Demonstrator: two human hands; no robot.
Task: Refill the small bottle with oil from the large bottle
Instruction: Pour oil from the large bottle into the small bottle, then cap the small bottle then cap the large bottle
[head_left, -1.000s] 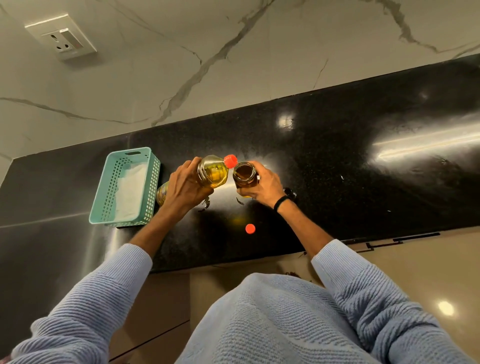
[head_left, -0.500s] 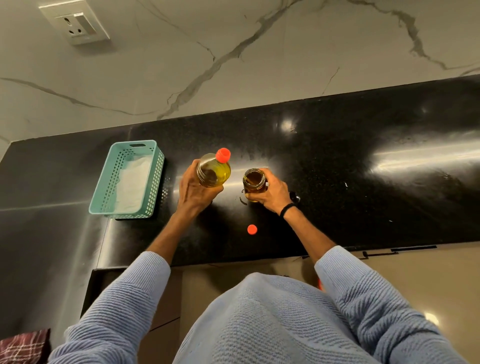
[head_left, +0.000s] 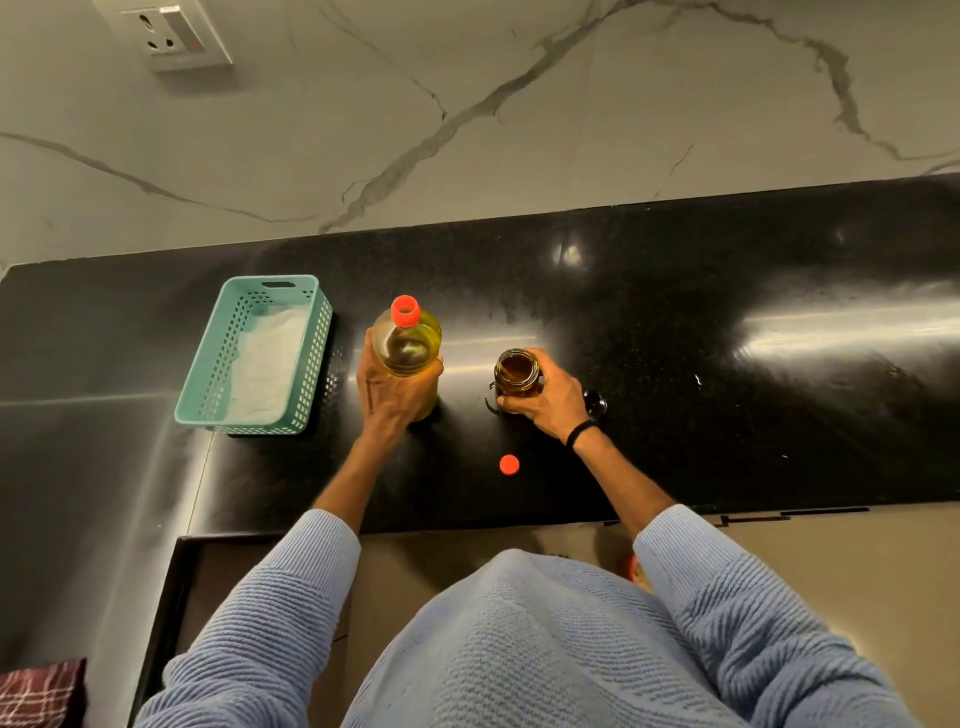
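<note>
Since a second ago I see the large bottle (head_left: 408, 347) brought back from its tilt toward the jar to standing upright, and the gap between the two containers has widened. Working down in size: the black countertop (head_left: 675, 322) runs under both my hands, with the veined marble wall (head_left: 467, 104) beyond them. Left of my left hand (head_left: 393, 396) sits the teal perforated basket (head_left: 253, 358), near but not touching it, with something white lying inside. That left hand is wrapped around the large bottle from the near side, fingers closed on its body; the bottle holds yellow oil and its orange neck piece (head_left: 404, 310) points up toward the camera. To the right of it, clearly apart, my right hand (head_left: 548, 397) grips the small bottle (head_left: 516, 373), a short open-mouthed jar with amber liquid inside, fingers curled around its right side while it appears to rest on the counter. A black band (head_left: 581, 431) circles that wrist. Just right of the right hand lies a small dark round object (head_left: 595, 401) I cannot identify. Nearer to me than both hands, between them, lies a loose orange cap (head_left: 509, 464).
</note>
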